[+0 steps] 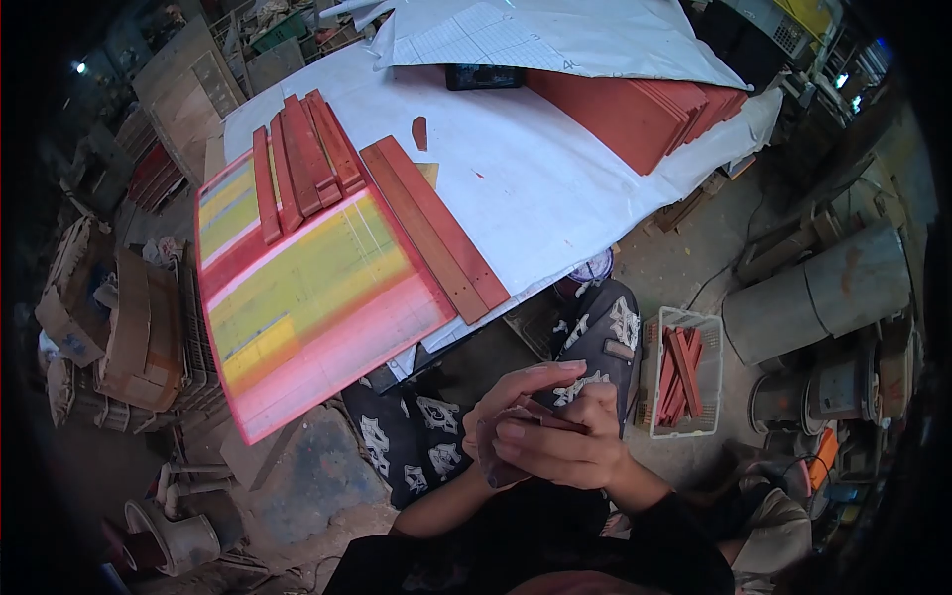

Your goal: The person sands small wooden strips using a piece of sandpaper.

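Both hands meet above my lap, in front of the table edge. They hold a dark reddish-brown folded sheet [490, 448] that looks like sandpaper; whether something is wrapped inside it is hidden. My left hand [504, 405] is closed around its left side, with one finger stretched over the top. My right hand [580, 446] grips it from the right with bent fingers. Beyond the hands, a yellow, pink and red painted board [327, 307] overhangs the table edge. Several red wooden strips [312, 149] lie on its far part, and longer drilled strips [436, 233] lie along its right side.
White sheeting [535, 198] covers the table. A stack of red panels [635, 119] and a dark device [484, 77] sit under paper [476, 35]. On the floor at right are a white basket [684, 431] of red strips and a grey cylinder [818, 293]. Cardboard boxes [144, 327] stand left.
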Motion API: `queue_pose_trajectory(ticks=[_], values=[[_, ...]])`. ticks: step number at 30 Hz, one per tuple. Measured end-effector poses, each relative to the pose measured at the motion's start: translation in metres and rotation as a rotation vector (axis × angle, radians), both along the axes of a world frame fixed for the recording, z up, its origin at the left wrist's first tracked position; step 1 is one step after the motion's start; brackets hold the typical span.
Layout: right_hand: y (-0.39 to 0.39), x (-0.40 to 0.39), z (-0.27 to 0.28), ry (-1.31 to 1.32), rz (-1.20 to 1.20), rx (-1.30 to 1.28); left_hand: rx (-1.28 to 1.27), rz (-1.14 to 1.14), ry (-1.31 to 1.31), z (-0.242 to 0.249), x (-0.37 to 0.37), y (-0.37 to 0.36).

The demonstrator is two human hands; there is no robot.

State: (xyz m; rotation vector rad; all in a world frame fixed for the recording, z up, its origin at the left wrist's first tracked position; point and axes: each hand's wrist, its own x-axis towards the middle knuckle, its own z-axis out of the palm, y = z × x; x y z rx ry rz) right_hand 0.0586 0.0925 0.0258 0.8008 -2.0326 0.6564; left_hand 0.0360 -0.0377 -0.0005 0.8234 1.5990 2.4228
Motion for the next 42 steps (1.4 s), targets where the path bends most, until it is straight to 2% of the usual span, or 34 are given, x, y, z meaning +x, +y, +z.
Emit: queue_pose_trajectory(ticks=[1,3,6,9,12,15,19,21,24,30,33,36,38,42], values=[[0.000,0.001,-0.001,0.016,0.035,0.025,0.040,0.044,0.030,-0.003,-0.001,0.004],[0.002,-0.001,0.001,-0.044,-0.094,-0.103,0.181,0.182,0.064,-0.002,-0.004,0.013],[0.006,-0.006,-0.014,0.031,-0.153,-0.329,0.063,0.365,0.259,0.004,-0.009,0.006],[0.004,-0.002,-0.026,0.038,-0.165,-0.497,0.094,0.319,0.093,0.017,-0.008,-0.003],[-0.003,0.009,-0.040,-0.080,-0.229,-0.527,0.037,0.335,-0.036,0.037,-0.013,-0.011],[-0.013,0.022,-0.058,-0.246,-0.191,-0.666,0.113,0.328,-0.082,0.032,-0.014,-0.016],[-0.016,0.033,-0.069,-0.313,-0.156,-0.710,0.332,0.367,-0.011,0.034,-0.013,-0.015],[-0.012,0.034,-0.061,-0.284,-0.217,-0.636,0.421,0.412,0.032,0.042,-0.011,-0.013],[-0.009,0.031,-0.059,-0.263,-0.278,-0.596,0.222,0.514,0.089,0.035,-0.013,0.001],[-0.017,0.030,-0.057,-0.260,-0.268,-0.592,0.190,0.662,0.362,0.026,-0.015,0.006],[-0.029,0.031,-0.053,-0.249,-0.185,-0.561,0.197,0.609,0.558,0.013,-0.015,0.000],[-0.044,0.034,-0.050,-0.255,-0.087,-0.535,0.314,0.688,0.530,0.001,-0.014,0.004],[-0.052,0.034,-0.051,-0.263,-0.022,-0.530,0.300,0.697,0.541,0.005,-0.014,0.003],[-0.046,0.031,-0.058,-0.287,-0.101,-0.498,0.270,0.743,0.604,0.002,-0.020,-0.005]])
